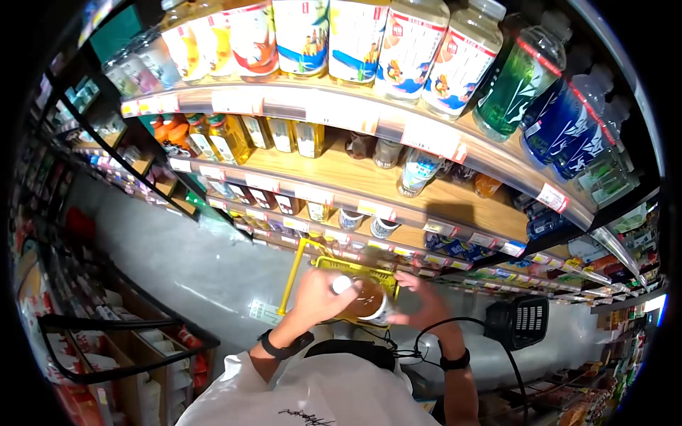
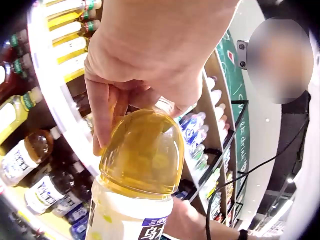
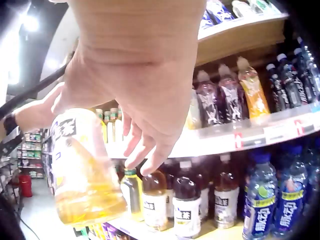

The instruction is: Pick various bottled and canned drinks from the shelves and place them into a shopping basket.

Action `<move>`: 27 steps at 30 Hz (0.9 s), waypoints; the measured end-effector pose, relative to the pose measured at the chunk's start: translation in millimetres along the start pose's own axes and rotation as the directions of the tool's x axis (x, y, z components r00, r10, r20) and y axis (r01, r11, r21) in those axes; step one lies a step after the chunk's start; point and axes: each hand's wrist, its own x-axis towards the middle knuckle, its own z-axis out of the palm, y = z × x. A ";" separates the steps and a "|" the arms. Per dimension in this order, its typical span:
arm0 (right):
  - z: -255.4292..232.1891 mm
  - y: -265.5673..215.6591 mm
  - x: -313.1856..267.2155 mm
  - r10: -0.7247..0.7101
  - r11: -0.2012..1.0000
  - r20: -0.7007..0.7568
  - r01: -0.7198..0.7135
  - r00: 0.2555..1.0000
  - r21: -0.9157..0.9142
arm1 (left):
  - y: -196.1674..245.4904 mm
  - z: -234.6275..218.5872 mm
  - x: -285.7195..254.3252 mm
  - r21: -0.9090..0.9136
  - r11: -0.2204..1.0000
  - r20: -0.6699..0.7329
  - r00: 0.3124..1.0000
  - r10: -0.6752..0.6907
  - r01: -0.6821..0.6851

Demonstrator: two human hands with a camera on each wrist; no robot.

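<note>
A shopper's left hand (image 1: 312, 298) grips the neck end of an amber tea bottle (image 1: 366, 298), fingers curled round its shoulder; the cap itself is hidden under the palm in the left wrist view, where the bottle (image 2: 137, 175) fills the frame and its label is cut off at six o'clock. The right hand (image 1: 419, 302) hovers at three o'clock of the bottle with fingers spread and relaxed, holding nothing; whether its fingertips touch the bottle cannot be told. Just beyond the hands, at twelve o'clock, sits a yellow shopping basket (image 1: 312, 264), mostly hidden behind them. Farther off, curved shelves (image 1: 355, 117) carry rows of drink bottles, their price tags too small to read, and the grey aisle floor (image 1: 177, 263) stretches toward ten o'clock.
</note>
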 end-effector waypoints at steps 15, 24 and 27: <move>-46.1 2.0 -14.4 0.013 0.892 -0.168 0.065 0.986 0.447 | 93.6 34.5 41.2 -0.477 0.878 0.235 0.958 0.164 -0.034; -72.9 39.1 -30.4 -0.155 0.932 -0.370 0.259 0.916 0.252 | 14.4 38.8 3.1 -0.447 0.887 0.247 0.969 -0.004 0.118; -73.4 68.7 -37.4 -0.265 0.955 -0.436 0.296 0.860 0.005 | -15.1 24.8 -14.0 -0.457 0.870 0.145 0.981 -0.129 0.182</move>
